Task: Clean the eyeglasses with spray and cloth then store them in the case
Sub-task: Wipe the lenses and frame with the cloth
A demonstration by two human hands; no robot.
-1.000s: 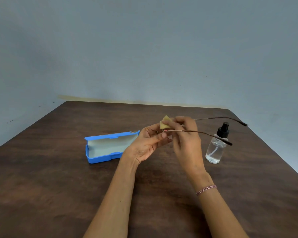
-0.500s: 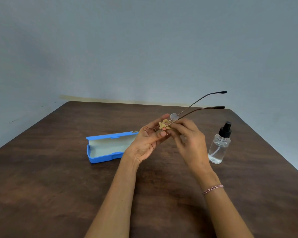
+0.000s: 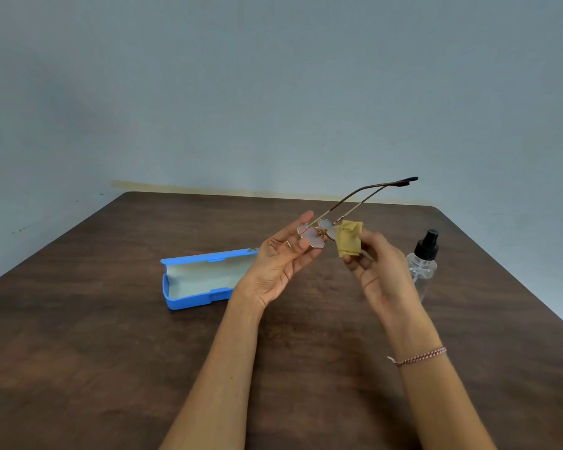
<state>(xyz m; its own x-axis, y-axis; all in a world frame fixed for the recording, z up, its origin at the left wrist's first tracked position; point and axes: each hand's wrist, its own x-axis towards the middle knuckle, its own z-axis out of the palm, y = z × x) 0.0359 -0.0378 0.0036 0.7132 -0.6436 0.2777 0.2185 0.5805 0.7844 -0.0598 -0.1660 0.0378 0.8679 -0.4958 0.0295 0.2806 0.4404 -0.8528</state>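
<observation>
My left hand (image 3: 281,264) is raised above the middle of the desk (image 3: 111,368), palm turned toward me. It pinches the eyeglasses (image 3: 314,237) by the rim of one lens, between thumb and fingers. There is a ring (image 3: 287,243) on one of those fingers. The glasses are up in the air, off the desk, lenses toward me. Both thin temple arms are unfolded and slant up and away toward the far right corner, with their dark tips close together.

My right hand (image 3: 376,271) is just beside them, fingers curled around a small folded yellow cloth (image 3: 348,238). The cloth sits against the outer side of the other lens and hides that lens's edge. A braided bracelet (image 3: 418,355) circles my right wrist.

The blue case (image 3: 189,298) lies on the desk to the left of my left hand. Its lid is open and the pale lining faces up. My left hand covers its right end from view.

The clear spray bottle (image 3: 423,266) with a black pump top stands upright near the desk's right edge. My right hand hides part of it. The bottle and the case are well apart, with my two hands between them.
</observation>
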